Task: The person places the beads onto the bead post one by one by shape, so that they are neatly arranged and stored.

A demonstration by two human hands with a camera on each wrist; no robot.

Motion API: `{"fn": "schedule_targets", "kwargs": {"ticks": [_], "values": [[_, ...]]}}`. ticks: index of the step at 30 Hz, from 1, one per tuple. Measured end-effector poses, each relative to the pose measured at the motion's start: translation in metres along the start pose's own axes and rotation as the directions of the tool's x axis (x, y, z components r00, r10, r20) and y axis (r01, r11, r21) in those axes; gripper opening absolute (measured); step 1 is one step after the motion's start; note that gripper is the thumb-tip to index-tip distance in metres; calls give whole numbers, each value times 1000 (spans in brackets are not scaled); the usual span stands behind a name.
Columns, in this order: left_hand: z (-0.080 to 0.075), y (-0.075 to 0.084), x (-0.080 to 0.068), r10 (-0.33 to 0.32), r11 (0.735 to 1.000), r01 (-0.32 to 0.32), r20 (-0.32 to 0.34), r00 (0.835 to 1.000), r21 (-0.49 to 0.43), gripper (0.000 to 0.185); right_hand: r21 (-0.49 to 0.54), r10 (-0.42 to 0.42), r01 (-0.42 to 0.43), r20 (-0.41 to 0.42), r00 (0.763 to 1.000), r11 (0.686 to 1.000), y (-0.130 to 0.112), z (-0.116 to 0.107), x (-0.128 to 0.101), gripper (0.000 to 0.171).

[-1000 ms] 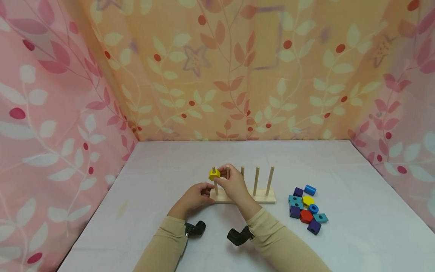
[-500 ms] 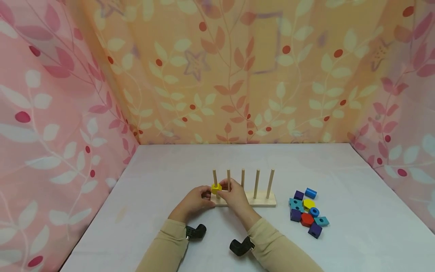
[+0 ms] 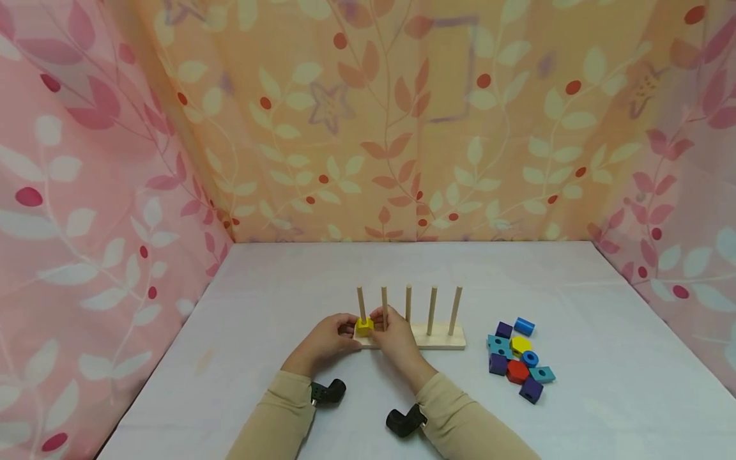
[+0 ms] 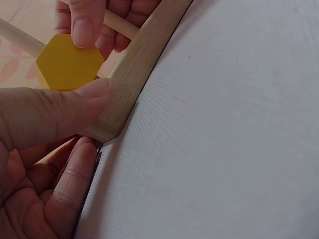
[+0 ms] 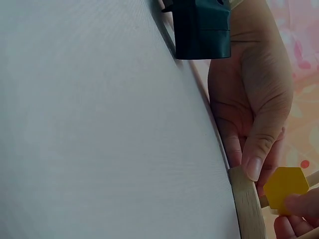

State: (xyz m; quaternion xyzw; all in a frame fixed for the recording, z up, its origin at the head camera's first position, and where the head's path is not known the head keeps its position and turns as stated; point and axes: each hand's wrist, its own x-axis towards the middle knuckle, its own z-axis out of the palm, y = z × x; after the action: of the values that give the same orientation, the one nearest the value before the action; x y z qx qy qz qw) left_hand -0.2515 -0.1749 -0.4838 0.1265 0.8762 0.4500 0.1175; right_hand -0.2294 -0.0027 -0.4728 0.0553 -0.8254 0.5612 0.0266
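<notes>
Both hands meet at the yellow hexagon block [image 3: 363, 326], which sits threaded on the leftmost peg [image 3: 361, 302] and down at the wooden base [image 3: 445, 340] of the peg rack. Right hand [image 3: 397, 335] has its grip pinched narrow on the block, a fingertip [image 4: 82, 31] lying on the flat yellow face from its 12 o'clock edge. Left hand [image 3: 326, 338] curls round the end of the base, thumb [image 4: 65, 107] pressed to the corner at the block's 6 o'clock and just touching the block's lower edge.

By its look the block is small painted wood: light, rigid, not fragile, with a smooth coat that may slip under a loose pinch. Its flat opposite sides seem the best place to take hold, since the faces give little purchase while it is down on the peg. It should slide freely only if kept square to the peg; tilted, it would likely bind.

On the tabletop at 3 o'clock from the rack, well apart, lies a cluster of loose blocks [image 3: 519, 356] in purple, teal, blue, red and yellow. Four more pegs stand bare.
</notes>
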Motion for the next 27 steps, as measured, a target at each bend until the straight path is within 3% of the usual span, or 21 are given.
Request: {"fn": "schedule_targets", "kwargs": {"ticks": [5, 13, 23, 27], "values": [[-1, 0, -2, 11, 1000, -11, -5, 1000, 6, 46, 15, 0, 0, 1, 1000, 1000, -1, 0, -1, 29], [1, 0, -1, 12, 1000, -12, -8, 1000, -13, 46, -49, -18, 19, 21, 1000, 999, -2, -3, -1, 27], [0, -4, 1, 14, 1000, -14, -11, 1000, 14, 46, 15, -35, 34, 72, 997, 999, -2, -6, 0, 27], [1, -3, 2, 8, 1000, -8, -12, 1000, 5, 47, -26, -64, 67, 79, 995, 997, -5, -11, -2, 32]]}}
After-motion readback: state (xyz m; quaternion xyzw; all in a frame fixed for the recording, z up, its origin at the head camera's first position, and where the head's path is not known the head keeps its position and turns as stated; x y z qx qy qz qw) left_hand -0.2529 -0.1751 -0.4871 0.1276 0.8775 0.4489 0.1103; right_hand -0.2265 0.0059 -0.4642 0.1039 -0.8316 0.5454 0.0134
